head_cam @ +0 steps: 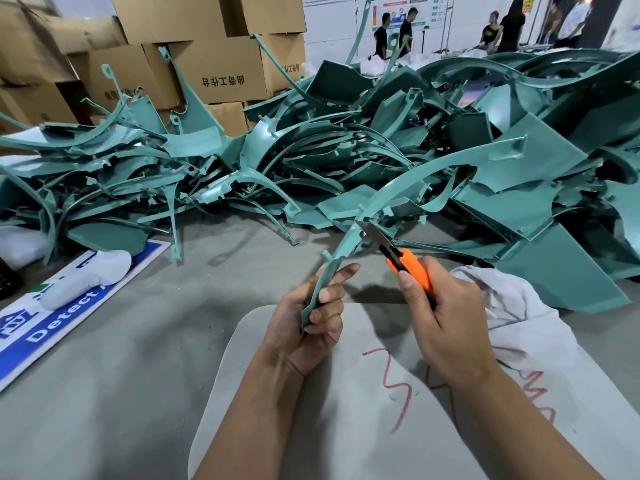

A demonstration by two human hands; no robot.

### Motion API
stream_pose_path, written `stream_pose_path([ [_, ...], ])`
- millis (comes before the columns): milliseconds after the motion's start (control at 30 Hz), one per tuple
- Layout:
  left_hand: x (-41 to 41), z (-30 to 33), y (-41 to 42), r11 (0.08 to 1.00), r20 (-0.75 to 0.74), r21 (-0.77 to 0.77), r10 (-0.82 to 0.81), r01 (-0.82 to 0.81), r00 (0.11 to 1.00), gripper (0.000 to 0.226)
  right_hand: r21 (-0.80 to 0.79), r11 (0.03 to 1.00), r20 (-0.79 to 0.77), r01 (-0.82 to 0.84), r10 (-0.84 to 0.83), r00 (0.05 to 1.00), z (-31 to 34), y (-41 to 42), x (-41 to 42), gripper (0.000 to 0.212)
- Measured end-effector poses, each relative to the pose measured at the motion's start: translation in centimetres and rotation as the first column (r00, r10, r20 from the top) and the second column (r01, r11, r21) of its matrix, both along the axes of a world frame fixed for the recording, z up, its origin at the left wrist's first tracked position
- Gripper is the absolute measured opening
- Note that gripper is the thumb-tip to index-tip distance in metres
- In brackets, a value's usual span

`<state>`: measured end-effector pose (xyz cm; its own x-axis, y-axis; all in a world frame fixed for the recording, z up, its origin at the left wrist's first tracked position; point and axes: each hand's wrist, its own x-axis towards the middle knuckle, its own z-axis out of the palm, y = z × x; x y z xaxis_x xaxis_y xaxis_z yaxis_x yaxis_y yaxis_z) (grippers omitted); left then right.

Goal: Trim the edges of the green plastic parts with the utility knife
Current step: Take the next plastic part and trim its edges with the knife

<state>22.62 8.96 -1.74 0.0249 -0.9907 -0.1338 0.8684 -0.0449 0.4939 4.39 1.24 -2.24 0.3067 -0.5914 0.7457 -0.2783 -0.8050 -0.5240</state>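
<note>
The long curved green plastic part rises toward 1 o'clock from the left hand, which grips its lower end. The right hand holds the orange utility knife, whose blade touches the part's edge. At 12 o'clock lies the pile of green plastic parts.

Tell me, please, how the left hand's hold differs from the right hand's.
The left hand grips the near end of a curved green part; the right hand grips the orange utility knife. The left hand's index finger lies straight along the part; the right hand's thumb lies along the knife's handle. Both hold their things over the grey table.
</note>
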Motion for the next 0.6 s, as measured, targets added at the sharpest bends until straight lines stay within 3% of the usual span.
stream_pose_path([
  [433,0.03,-0.52,0.00,0.998,0.023,0.058,0.032,-0.033,0.999,0.044,-0.013,0.997,-0.044,-0.070,0.070,0.997,0.04,-0.60,-0.26,0.033],
  [600,-0.15,-0.18,0.11,1.000,-0.011,0.025,-0.004,0.005,1.000,0.049,-0.083,0.993,-0.021,0.079,-0.081,0.997,0.14,-0.35,-0.27,0.031],
])
